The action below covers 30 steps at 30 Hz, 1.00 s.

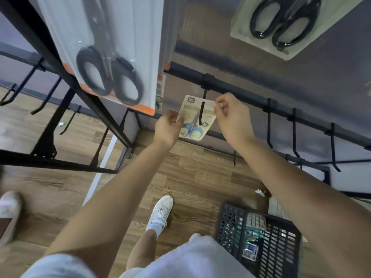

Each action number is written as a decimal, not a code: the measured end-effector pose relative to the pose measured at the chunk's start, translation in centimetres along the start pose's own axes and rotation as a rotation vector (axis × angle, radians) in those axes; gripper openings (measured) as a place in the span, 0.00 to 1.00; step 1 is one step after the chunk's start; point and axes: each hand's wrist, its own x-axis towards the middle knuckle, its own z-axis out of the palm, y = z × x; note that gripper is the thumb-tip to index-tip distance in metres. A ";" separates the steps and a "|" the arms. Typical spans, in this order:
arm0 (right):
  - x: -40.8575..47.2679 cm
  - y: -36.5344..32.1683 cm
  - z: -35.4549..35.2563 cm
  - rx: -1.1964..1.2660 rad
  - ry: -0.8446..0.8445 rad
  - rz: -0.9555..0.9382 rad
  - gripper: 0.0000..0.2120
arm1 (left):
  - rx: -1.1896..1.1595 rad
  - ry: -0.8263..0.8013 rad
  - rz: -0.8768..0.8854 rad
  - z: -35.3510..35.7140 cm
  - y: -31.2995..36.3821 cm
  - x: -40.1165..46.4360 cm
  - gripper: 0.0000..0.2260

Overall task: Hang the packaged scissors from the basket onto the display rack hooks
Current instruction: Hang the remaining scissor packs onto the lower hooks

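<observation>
Basket: black perforated plastic basket [259, 235] sits on the wood floor, nearest the body and below the right forearm, well apart from the hook; more packaged items inside, too blurred to identify.

Hands, both up at the hook:
- left hand [167, 130] sits below-left of the hook, fingers curled, pinching the pack's lower-left edge.
- right hand [230, 115] sits right of the hook, thumb and forefinger pinching the pack's top-right corner.
- Neither is free; both grip the same pack, hands apart with the card between them.

Pack: small beige card pack with blue-handled scissors [197, 117], long axis roughly vertical, handles at the bottom, tilted slightly.

Hook: black metal hook prong [201, 113] crosses in front of the card's upper middle, so the pack looks threaded on. Can't tell how far back it's seated.

Judgement: the move left is a slide back along the prong toward the black horizontal rack rail [236, 91], then let go.

Beyond, above-left of the hook: large white-and-orange card pack with black-handled scissors [112, 63] already hanging.
</observation>
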 end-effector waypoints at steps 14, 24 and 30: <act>2.4 0.3 0.2 -0.101 -0.018 0.042 0.10 | 0.301 -0.094 0.121 0.0 2.6 2.9 0.11; -3.0 0.4 -3.3 -0.177 0.029 0.045 0.20 | 0.443 -0.074 0.320 -1.3 3.8 -1.4 0.13; -10.0 1.5 -6.7 -0.203 0.129 0.127 0.21 | 0.474 -0.100 0.411 -2.1 3.2 -6.9 0.14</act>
